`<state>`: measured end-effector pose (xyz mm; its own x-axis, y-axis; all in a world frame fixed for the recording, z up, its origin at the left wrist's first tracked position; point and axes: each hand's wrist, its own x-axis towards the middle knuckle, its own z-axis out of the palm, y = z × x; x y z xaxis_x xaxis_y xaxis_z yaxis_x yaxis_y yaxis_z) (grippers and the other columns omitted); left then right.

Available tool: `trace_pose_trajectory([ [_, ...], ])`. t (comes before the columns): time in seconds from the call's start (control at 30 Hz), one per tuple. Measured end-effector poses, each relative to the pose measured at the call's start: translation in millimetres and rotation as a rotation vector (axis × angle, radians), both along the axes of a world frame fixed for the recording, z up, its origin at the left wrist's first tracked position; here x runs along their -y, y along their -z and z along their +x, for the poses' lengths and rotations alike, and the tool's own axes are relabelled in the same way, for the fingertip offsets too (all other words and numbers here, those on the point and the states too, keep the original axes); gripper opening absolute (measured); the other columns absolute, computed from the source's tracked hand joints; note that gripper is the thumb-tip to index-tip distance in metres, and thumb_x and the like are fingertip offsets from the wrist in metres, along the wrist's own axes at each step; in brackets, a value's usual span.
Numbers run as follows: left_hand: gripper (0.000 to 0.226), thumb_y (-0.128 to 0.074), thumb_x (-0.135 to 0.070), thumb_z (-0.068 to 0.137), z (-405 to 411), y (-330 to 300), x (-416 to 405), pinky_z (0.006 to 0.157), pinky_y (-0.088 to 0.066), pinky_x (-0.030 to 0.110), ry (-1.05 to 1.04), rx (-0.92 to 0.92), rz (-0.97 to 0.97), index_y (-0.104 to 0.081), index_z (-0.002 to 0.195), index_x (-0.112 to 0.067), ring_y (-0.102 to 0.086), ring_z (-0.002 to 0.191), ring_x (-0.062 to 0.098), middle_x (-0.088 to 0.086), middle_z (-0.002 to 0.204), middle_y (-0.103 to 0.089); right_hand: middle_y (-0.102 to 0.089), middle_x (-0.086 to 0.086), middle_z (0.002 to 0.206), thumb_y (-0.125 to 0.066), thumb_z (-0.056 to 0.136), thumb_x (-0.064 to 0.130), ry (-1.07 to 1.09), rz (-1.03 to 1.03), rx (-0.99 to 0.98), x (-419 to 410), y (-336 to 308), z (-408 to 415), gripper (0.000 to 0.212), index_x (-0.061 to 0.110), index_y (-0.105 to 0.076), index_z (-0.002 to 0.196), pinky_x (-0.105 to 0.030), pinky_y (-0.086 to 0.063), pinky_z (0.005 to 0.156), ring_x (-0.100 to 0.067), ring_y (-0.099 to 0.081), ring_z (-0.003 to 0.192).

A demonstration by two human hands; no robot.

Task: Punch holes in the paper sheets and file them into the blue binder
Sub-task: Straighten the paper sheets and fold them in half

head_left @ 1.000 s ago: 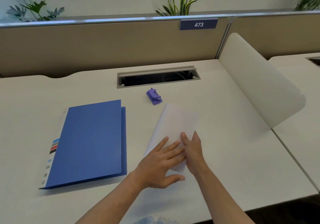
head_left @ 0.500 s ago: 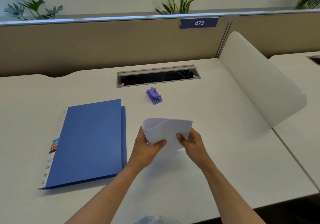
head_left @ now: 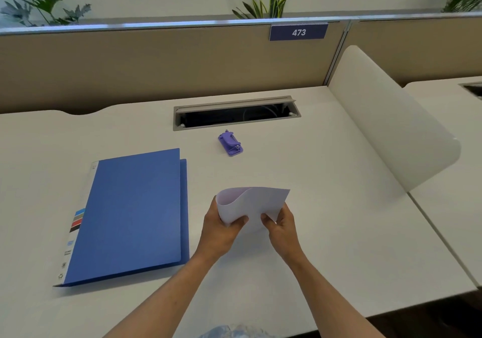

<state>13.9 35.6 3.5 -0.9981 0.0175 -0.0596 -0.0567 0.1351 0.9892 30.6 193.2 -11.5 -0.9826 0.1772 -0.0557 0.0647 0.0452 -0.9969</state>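
Observation:
White paper sheets [head_left: 254, 202] are folded over into a loose curl and held just above the desk. My left hand [head_left: 221, 229] grips the left side of the fold, my right hand [head_left: 283, 226] grips its right side. The blue binder [head_left: 130, 215] lies closed on the desk to the left of my hands, its labelled spine facing left. A small purple hole punch [head_left: 230, 143] sits farther back, beyond the paper and apart from it.
A cable slot [head_left: 236, 113] with an open lid runs along the back of the white desk [head_left: 339, 246]. A curved white divider [head_left: 386, 118] rises on the right. A beige partition [head_left: 156, 66] closes the far side.
The sheets lay flat under both palms a second ago. Both hands have since folded them over and lifted them, and the hold has barely shifted in the last half second.

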Motion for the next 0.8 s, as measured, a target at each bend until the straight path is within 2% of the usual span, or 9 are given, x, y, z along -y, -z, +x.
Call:
trace_pose_trajectory([
  [0.17, 0.060, -0.080, -0.014, 0.079, 1, 5, -1, 0.091, -0.056, 0.034, 0.007, 0.007, -0.024, -0.051, 0.131, -0.023, -0.063, 0.106, 0.011, -0.003, 0.118, -0.064, -0.066, 0.022, 0.112, -0.056, 0.083, 0.007, 0.014, -0.004, -0.004, 7, 1, -3, 0.051, 0.043, -0.052, 0.119, -0.031, -0.051, 0.097, -0.006, -0.061, 0.113],
  [0.3, 0.055, -0.078, -0.015, 0.081, -1, 5, -3, 0.090, -0.057, 0.033, -0.013, 0.003, -0.040, -0.052, 0.125, -0.033, -0.063, 0.106, 0.015, -0.004, 0.116, -0.064, -0.066, 0.022, 0.114, -0.057, 0.090, 0.000, 0.025, 0.015, 0.010, 6, 2, -3, 0.053, 0.044, -0.052, 0.119, -0.031, -0.050, 0.098, -0.004, -0.061, 0.112],
  [0.37, 0.055, -0.079, -0.017, 0.080, -1, 5, -3, 0.089, -0.057, 0.034, -0.029, 0.000, -0.039, -0.053, 0.126, -0.030, -0.064, 0.106, 0.016, -0.004, 0.116, -0.065, -0.067, 0.021, 0.114, -0.056, 0.093, -0.003, 0.017, 0.044, 0.017, 5, 3, -4, 0.053, 0.044, -0.054, 0.118, -0.031, -0.050, 0.097, -0.003, -0.062, 0.111],
  [0.53, 0.060, -0.080, -0.024, 0.078, -2, 8, -4, 0.088, -0.058, 0.035, -0.062, 0.000, -0.039, -0.051, 0.130, -0.027, -0.064, 0.107, 0.017, -0.004, 0.118, -0.065, -0.067, 0.031, 0.106, -0.059, 0.093, 0.000, -0.009, 0.106, 0.016, 1, 2, -4, 0.050, 0.046, -0.055, 0.112, -0.032, -0.051, 0.095, 0.000, -0.063, 0.107],
  [0.7, 0.054, -0.079, -0.023, 0.080, -2, 5, -9, 0.084, -0.057, 0.024, -0.114, -0.025, -0.054, -0.051, 0.126, -0.030, -0.064, 0.102, 0.012, -0.006, 0.114, -0.065, -0.067, 0.027, 0.105, -0.060, 0.091, 0.004, -0.008, 0.122, 0.006, 3, 3, -4, 0.046, 0.045, -0.056, 0.112, -0.033, -0.053, 0.093, -0.005, -0.064, 0.106],
  [0.8, 0.052, -0.078, -0.026, 0.080, 0, 6, -12, 0.081, -0.054, 0.020, -0.129, -0.025, -0.073, -0.051, 0.125, -0.030, -0.065, 0.100, 0.015, -0.005, 0.112, -0.064, -0.067, 0.029, 0.104, -0.059, 0.093, 0.002, 0.002, 0.138, 0.019, 3, 4, -2, 0.047, 0.045, -0.055, 0.111, -0.030, -0.053, 0.092, -0.002, -0.063, 0.105],
])
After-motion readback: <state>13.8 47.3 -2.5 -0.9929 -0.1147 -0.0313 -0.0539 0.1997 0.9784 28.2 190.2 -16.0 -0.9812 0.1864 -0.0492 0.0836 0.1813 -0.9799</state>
